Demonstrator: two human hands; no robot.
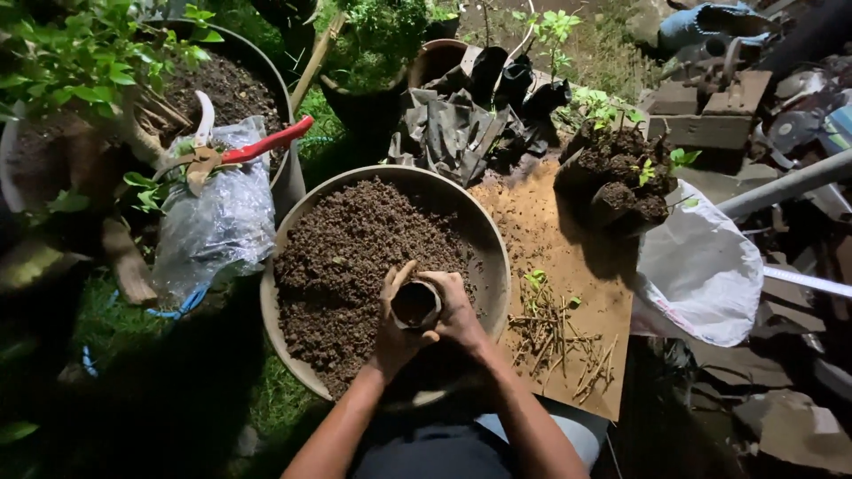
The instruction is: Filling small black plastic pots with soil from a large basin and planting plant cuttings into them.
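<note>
We hold a small dark pot [415, 304] over the soil basin [491, 244]: left hand [397, 326] and right hand [459, 310] both grasp its sides. Right lies a white bag [701, 270]; left, a clear plastic bag [217, 217] under red-handled shears [244, 149].

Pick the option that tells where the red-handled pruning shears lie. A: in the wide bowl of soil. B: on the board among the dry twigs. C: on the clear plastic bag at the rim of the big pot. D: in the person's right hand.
C: the red-handled pruning shears rest on the clear plastic bag at the rim of the big pot, while both hands, left hand and right hand, hold a small dark pot.
</note>
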